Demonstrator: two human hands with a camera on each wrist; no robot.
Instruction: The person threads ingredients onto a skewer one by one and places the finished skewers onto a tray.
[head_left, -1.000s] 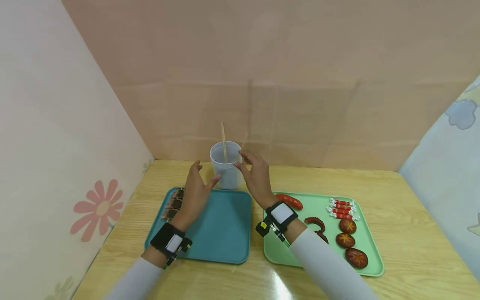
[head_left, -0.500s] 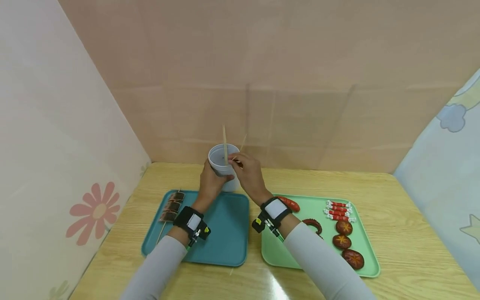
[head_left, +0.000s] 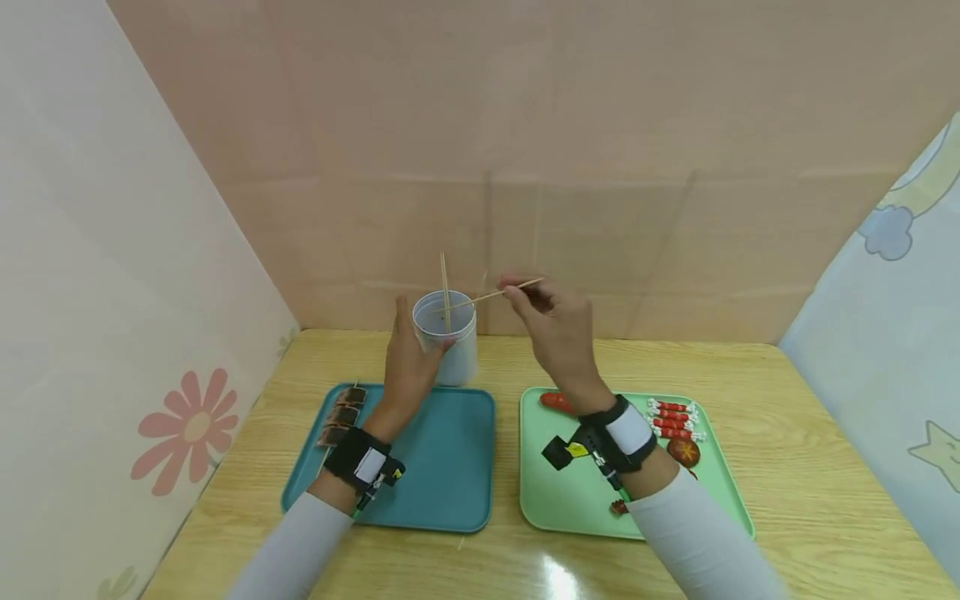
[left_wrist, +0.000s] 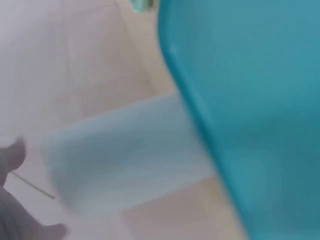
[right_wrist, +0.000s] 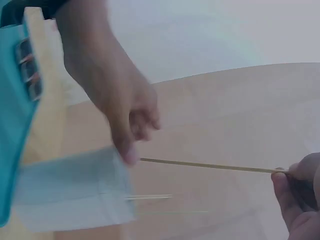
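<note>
My right hand (head_left: 561, 337) pinches a thin bamboo skewer (head_left: 487, 297) between thumb and fingertips. The skewer slants down to the left, its far end over the mouth of a white plastic cup (head_left: 459, 357). Other skewers (head_left: 444, 275) stand upright in the cup. At the cup's left side is my left hand (head_left: 409, 362), fingers extended upward and thumb near the front of the rim. In the right wrist view, the held skewer (right_wrist: 210, 165) stretches between the right fingertips and the left thumb's area by the cup (right_wrist: 75, 192).
A blue tray (head_left: 442, 467) in front of the cup carries a skewer of dark food pieces (head_left: 342, 417). To the right, a green tray (head_left: 562, 492) holds a red sausage (head_left: 557, 402), red-and-white sticks (head_left: 675, 421) and a mushroom (head_left: 683, 452). The right forearm hides part of it.
My right hand has moved right and up from the cup, swinging the pinched skewer to a flatter slant. The left hand came to the cup, held its side, then its fingers straightened.
</note>
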